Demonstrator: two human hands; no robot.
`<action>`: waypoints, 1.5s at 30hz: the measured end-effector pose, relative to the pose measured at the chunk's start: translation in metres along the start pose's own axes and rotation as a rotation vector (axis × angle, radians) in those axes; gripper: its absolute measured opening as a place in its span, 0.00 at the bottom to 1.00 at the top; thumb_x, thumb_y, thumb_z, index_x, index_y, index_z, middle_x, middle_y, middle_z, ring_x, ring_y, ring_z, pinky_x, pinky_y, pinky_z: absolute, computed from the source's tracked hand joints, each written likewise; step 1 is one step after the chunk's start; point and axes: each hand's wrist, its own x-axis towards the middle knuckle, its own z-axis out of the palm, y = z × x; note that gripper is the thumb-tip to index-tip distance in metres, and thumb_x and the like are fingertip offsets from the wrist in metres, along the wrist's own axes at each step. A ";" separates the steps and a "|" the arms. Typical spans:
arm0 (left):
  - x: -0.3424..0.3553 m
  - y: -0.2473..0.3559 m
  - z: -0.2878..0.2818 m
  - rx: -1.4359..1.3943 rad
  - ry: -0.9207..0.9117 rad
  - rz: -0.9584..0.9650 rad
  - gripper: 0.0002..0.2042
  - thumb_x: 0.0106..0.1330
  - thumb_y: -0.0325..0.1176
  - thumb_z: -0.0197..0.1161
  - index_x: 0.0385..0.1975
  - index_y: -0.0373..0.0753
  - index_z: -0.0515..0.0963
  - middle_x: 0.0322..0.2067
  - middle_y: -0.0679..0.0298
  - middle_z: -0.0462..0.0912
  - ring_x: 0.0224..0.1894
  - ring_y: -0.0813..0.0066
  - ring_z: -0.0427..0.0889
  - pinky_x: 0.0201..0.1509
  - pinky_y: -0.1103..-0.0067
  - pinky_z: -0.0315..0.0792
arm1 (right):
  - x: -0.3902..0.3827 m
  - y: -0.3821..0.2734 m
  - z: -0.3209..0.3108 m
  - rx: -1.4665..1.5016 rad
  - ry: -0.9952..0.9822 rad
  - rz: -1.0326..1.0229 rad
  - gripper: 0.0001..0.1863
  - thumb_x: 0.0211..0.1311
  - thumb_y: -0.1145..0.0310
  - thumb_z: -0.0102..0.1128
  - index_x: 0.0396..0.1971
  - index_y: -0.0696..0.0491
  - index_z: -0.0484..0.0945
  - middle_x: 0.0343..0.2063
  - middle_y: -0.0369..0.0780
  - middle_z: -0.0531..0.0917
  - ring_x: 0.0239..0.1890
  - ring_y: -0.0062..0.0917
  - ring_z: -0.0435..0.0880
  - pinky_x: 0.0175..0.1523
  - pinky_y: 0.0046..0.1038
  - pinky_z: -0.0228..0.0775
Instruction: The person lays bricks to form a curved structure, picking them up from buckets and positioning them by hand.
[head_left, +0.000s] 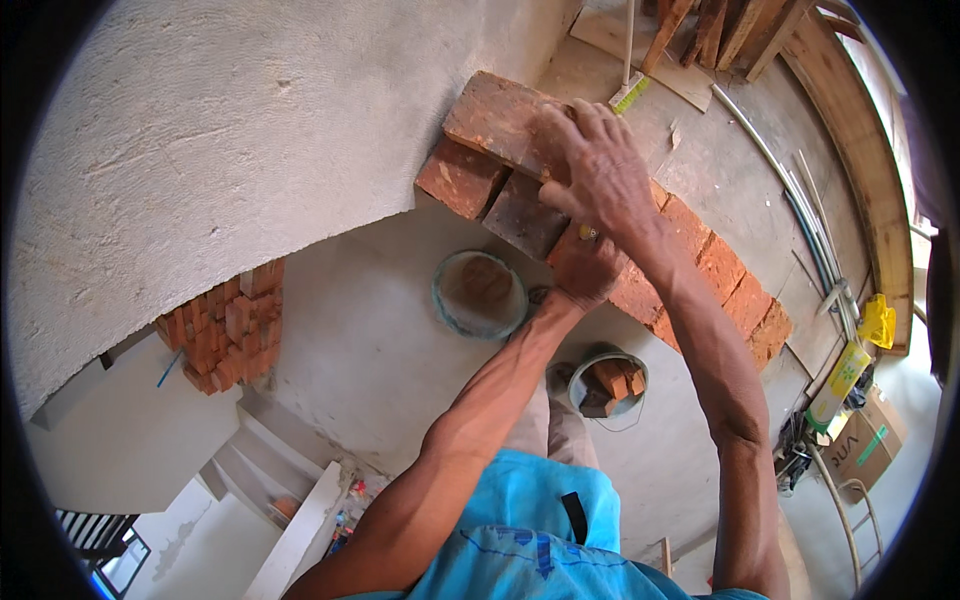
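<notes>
My right hand [595,175] spans the near end of an upper red brick [490,120], thumb and curved fingers gripping its sides. This brick rests on a curved row of bricks [735,280] beside the plastered wall, over a reddish brick [455,175] and a darker one [520,210]. My left hand [590,265] is closed just below the right one at the row, around a small thing with some yellow; I cannot make out what it is.
Below are a bucket with murky contents [445,310], a bucket of brick pieces [640,385] and a brick stack [230,330]. The plastered wall [220,130] fills the upper left. Pipes [820,240], timber [740,30], a broom [630,90] and a carton [870,440] lie right.
</notes>
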 end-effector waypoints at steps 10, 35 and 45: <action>-0.006 0.003 0.005 -0.121 0.003 -0.107 0.15 0.64 0.32 0.60 0.49 0.40 0.83 0.49 0.59 0.86 0.58 0.66 0.81 0.68 0.63 0.68 | 0.013 -0.008 0.034 -0.043 0.073 0.009 0.51 0.36 0.56 0.78 0.68 0.43 0.68 0.55 0.48 0.71 0.59 0.44 0.70 0.61 0.45 0.62; 0.012 0.008 0.001 0.019 -0.054 0.004 0.11 0.67 0.33 0.55 0.46 0.43 0.77 0.47 0.56 0.78 0.52 0.54 0.77 0.52 0.60 0.75 | -0.394 -0.078 -0.024 0.630 -0.008 0.847 0.16 0.54 0.74 0.65 0.44 0.59 0.81 0.32 0.48 0.83 0.34 0.46 0.83 0.42 0.40 0.75; 0.022 -0.021 0.005 0.195 0.069 0.221 0.08 0.65 0.31 0.59 0.40 0.47 0.82 0.44 0.60 0.77 0.50 0.57 0.79 0.52 0.65 0.76 | -0.628 -0.082 0.187 0.370 -0.002 1.342 0.26 0.56 0.68 0.64 0.54 0.62 0.71 0.45 0.58 0.80 0.49 0.55 0.79 0.53 0.48 0.75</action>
